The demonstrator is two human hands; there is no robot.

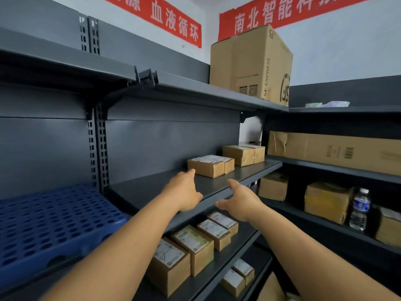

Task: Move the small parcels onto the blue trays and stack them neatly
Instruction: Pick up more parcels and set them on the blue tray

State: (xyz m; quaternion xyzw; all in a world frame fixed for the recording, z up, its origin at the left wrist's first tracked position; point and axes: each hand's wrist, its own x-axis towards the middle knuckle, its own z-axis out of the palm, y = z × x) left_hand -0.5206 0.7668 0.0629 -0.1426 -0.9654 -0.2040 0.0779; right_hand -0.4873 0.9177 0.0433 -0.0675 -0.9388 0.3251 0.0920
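Head view: both hands reach over the grey shelf (pixel 152 187), the left hand (pixel 184 192) and right hand (pixel 240 199) empty with fingers spread. A labelled parcel (pixel 209 166) lies just beyond them; the blue tray (pixel 50 222) sits at left.

Dark grey metal shelves (pixel 152 187) are seen along two walls. On the middle shelf two small parcels (pixel 209 166) are set, well apart from a blue tray (pixel 50 222) at the left. A row of parcels (pixel 191 244) is carried by the shelf below.
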